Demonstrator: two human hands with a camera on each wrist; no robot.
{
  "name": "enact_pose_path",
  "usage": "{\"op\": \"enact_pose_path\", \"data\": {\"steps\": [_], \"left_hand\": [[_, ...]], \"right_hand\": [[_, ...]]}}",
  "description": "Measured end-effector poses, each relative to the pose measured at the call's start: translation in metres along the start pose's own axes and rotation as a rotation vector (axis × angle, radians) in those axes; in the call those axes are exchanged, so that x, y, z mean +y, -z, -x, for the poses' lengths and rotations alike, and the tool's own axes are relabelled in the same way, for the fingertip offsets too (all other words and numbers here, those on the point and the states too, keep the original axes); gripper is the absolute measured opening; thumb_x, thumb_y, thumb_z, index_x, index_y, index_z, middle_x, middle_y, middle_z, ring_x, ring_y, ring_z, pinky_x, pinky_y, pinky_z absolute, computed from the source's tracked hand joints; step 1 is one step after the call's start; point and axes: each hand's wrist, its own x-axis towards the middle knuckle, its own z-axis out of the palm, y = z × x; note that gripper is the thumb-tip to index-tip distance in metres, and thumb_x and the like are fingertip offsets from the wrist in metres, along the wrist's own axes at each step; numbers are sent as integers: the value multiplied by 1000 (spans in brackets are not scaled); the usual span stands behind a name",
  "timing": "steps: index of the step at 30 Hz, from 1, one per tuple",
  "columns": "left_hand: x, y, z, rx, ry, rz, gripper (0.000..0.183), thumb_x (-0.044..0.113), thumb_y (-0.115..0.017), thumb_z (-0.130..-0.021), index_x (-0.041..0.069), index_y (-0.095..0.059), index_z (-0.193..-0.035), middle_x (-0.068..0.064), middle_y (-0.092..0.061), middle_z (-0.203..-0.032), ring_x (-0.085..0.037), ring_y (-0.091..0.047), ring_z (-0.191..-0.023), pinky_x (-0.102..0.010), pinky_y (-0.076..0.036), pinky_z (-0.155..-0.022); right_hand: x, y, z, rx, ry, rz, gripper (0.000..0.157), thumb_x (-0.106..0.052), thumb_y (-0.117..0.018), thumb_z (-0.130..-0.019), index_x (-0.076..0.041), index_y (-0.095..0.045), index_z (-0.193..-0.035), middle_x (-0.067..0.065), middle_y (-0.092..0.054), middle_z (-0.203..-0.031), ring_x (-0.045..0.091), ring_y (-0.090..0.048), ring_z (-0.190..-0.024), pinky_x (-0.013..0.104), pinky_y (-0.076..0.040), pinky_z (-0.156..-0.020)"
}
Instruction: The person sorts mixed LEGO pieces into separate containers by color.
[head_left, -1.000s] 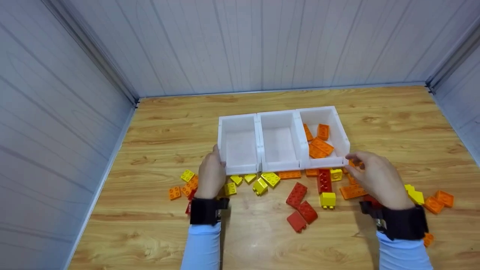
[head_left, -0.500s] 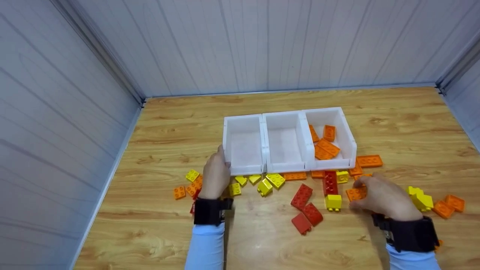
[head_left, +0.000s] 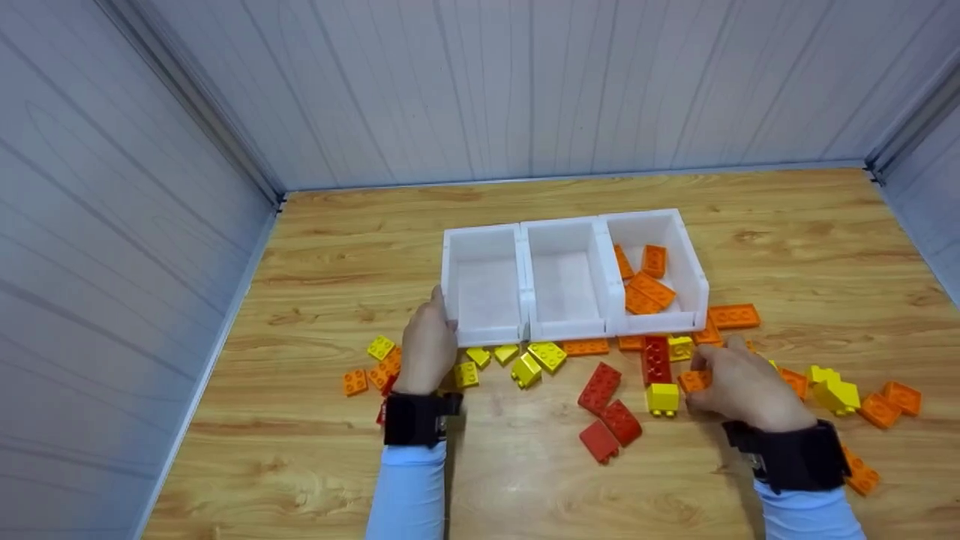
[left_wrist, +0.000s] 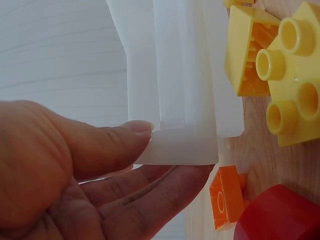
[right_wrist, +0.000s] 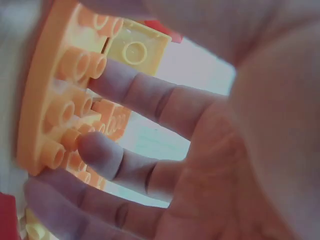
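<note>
My left hand (head_left: 427, 349) grips the near left corner of a white three-compartment bin (head_left: 566, 330). In the left wrist view, the thumb (left_wrist: 112, 147) presses the white wall while the other fingers lie around its edge. At the right, my right hand (head_left: 754, 382) holds an orange toy building brick (head_left: 694, 381) between thumb and fingers. The right wrist view shows that long studded brick (right_wrist: 42, 95) from close up, with fingertips at its lower end and side. Several orange bricks (head_left: 651, 289) lie in the right compartment; the left and middle ones hold nothing.
Yellow bricks (head_left: 547, 356) line the bin's front, beside red bricks (head_left: 600, 388) in the middle. More orange bricks (head_left: 735, 316) lie right of the bin, others (head_left: 355, 382) at the left. A yellow pair (head_left: 836, 394) sits past my right hand. White panels (head_left: 525, 90) enclose the table.
My right hand has left the bin's near right corner and come down toward me onto an orange brick, which has shifted slightly left. The left hand keeps its grip on the bin.
</note>
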Motion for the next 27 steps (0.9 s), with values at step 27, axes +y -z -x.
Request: {"op": "enact_pose_path", "data": {"steps": [27], "left_hand": [[-4, -1, -1, -5, -19, 16, 57, -2, -58, -97, -9, -34, -148, -29, -59, -124, -40, -59, -112, -48, -50, -94]], "right_hand": [[0, 15, -1, 551, 176, -79, 39, -9, -75, -83, 4, -62, -117, 35, -47, -124, 54, -42, -110, 63, -34, -89]]}}
